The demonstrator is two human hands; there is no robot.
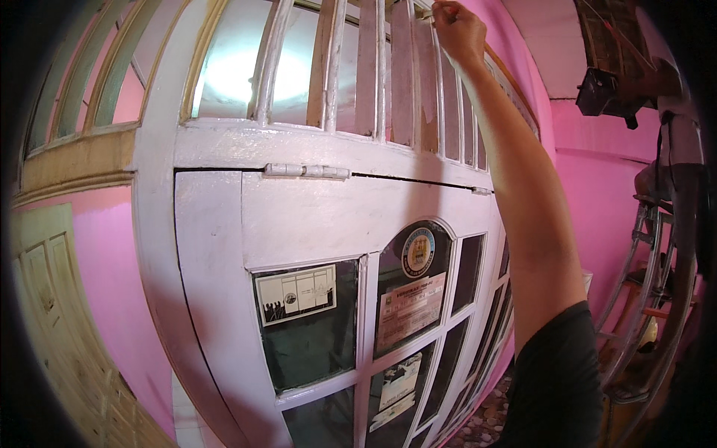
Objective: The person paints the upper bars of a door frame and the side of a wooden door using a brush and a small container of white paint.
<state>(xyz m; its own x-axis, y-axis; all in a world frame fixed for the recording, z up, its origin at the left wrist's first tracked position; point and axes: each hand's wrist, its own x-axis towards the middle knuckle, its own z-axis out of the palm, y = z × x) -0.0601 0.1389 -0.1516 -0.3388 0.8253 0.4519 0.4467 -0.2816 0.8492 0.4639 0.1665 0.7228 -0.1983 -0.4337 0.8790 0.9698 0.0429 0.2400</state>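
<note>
Showing at the frame's top, right of centre: right hand [459,33], nearer, fingers [446,10] curled; what they grip I cannot tell. Slat [426,89] stands upright, just below-left of them. Left hand unseen.

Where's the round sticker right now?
The round sticker is right of centre in the head view, on the arched pane of the white panel, above a pinkish paper, below the right hand.

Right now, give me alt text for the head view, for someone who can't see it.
A person's raised right hand is at whitish slats above a white paned door; what it holds, if anything, is unclear. At right, another person is by a metal ladder before pink walls.
</note>
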